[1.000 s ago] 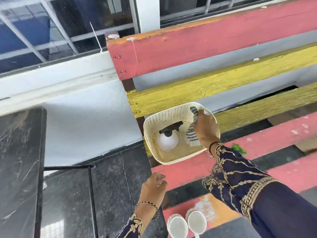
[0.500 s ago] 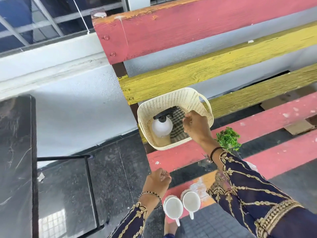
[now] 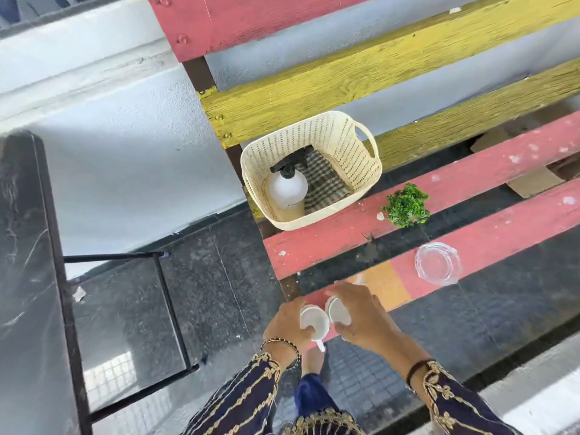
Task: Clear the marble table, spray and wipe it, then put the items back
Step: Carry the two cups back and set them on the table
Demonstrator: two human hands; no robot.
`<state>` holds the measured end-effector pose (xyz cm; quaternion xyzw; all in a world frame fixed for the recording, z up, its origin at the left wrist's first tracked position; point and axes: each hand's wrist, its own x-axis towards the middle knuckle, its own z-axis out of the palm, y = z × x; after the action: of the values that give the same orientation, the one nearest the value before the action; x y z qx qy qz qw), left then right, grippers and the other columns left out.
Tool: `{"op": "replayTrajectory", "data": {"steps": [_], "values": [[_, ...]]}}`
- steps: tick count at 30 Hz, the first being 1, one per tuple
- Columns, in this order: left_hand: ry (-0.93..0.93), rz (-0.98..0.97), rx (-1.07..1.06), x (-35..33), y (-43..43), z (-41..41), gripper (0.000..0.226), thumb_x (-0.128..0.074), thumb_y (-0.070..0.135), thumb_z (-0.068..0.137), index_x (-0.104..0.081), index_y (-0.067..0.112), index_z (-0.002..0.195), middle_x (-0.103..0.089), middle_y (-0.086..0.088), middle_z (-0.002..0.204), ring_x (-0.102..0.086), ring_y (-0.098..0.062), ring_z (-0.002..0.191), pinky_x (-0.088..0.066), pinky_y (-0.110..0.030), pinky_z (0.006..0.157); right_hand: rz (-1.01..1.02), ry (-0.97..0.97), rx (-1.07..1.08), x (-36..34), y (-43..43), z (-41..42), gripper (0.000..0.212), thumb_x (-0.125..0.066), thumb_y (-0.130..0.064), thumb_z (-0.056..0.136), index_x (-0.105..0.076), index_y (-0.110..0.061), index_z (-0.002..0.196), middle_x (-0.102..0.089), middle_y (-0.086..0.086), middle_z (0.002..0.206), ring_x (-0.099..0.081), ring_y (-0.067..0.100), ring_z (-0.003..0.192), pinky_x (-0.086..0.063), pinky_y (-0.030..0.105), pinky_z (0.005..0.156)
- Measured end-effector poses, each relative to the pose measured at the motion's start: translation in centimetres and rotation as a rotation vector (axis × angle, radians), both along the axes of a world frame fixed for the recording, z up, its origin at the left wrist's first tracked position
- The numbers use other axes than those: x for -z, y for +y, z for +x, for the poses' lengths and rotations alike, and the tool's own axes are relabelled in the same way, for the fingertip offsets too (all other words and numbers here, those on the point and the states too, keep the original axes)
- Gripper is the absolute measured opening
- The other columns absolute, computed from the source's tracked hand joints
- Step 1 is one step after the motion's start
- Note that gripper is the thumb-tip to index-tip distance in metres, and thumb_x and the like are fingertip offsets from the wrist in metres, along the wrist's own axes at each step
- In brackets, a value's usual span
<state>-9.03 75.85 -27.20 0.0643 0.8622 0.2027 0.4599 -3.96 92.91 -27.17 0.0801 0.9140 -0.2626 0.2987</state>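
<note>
Two white cups stand side by side on the front slat of the painted bench (image 3: 470,189). My left hand (image 3: 287,324) curls round the left cup (image 3: 315,320). My right hand (image 3: 361,315) grips the right cup (image 3: 337,310) from above. Further back on the bench, a cream plastic basket (image 3: 345,136) holds a white spray bottle (image 3: 288,188) with a black trigger and a checked cloth (image 3: 323,180). The dark marble table (image 3: 22,277) runs along the left edge of the view.
A small green plant (image 3: 406,205) and a clear glass dish (image 3: 437,263) sit on the bench's red slats to the right. The table's black metal frame (image 3: 169,306) stands over the dark tiled floor. A white wall lies behind.
My right hand left the cloth in the basket and came down onto the right cup. My left hand reached forward and closed round the left cup. The view tilted downward.
</note>
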Motion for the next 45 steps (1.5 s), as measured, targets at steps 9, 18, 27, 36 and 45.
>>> {"op": "replayTrajectory", "data": {"steps": [9, 18, 27, 36, 45], "values": [[0.129, -0.131, 0.090, 0.7, 0.0, 0.4, 0.038, -0.040, 0.016, 0.097, -0.045, 0.014, 0.135, -0.056, -0.020, 0.124, -0.057, -0.037, 0.115, -0.046, -0.040, 0.096, -0.001, 0.066, 0.035, 2.8, -0.9, 1.3, 0.067, -0.069, -0.015, 0.088, -0.041, -0.027, 0.148, -0.036, -0.004, 0.153, -0.045, 0.023, 0.130, -0.054, 0.032, 0.097], [0.354, 0.011, -0.037, -8.6, -6.9, -3.5, 0.039, -0.044, 0.018, 0.093, -0.051, 0.023, 0.130, -0.065, -0.019, 0.112, -0.063, -0.038, 0.104, -0.051, -0.040, 0.087, -0.054, 0.385, 0.074, -7.9, -5.7, -4.0, 0.070, -0.076, -0.032, 0.085, -0.043, -0.036, 0.146, -0.044, -0.012, 0.147, -0.049, 0.016, 0.126, -0.055, 0.033, 0.090], [0.514, 0.177, -0.252, -17.9, -23.9, -4.0, 0.042, -0.040, 0.028, 0.082, -0.057, 0.024, 0.120, -0.070, -0.017, 0.100, -0.070, -0.035, 0.077, -0.059, -0.043, 0.070, -0.123, 0.625, -0.014, -18.7, -21.2, -5.7, 0.072, -0.077, -0.033, 0.081, -0.045, -0.041, 0.146, -0.045, -0.017, 0.147, -0.048, 0.015, 0.129, -0.051, 0.038, 0.102], [0.693, 0.034, -0.270, -25.9, -46.8, 1.1, 0.024, -0.051, 0.017, 0.085, -0.057, 0.012, 0.108, -0.070, -0.017, 0.101, -0.062, -0.040, 0.097, -0.050, -0.042, 0.080, -0.273, 0.655, -0.072, -24.1, -43.7, -2.5, 0.074, -0.085, -0.026, 0.073, -0.053, -0.040, 0.138, -0.055, -0.016, 0.135, -0.054, 0.012, 0.123, -0.047, 0.029, 0.101], [0.616, -0.096, -0.425, -25.3, -66.6, 6.3, 0.033, -0.048, 0.014, 0.087, -0.059, 0.016, 0.119, -0.066, -0.021, 0.111, -0.061, -0.041, 0.103, -0.052, -0.043, 0.084, -0.219, 0.418, -0.251, -23.7, -63.3, 1.4, 0.076, -0.076, -0.038, 0.081, -0.037, -0.045, 0.146, -0.042, -0.021, 0.147, -0.045, 0.013, 0.133, -0.046, 0.042, 0.099]]}}
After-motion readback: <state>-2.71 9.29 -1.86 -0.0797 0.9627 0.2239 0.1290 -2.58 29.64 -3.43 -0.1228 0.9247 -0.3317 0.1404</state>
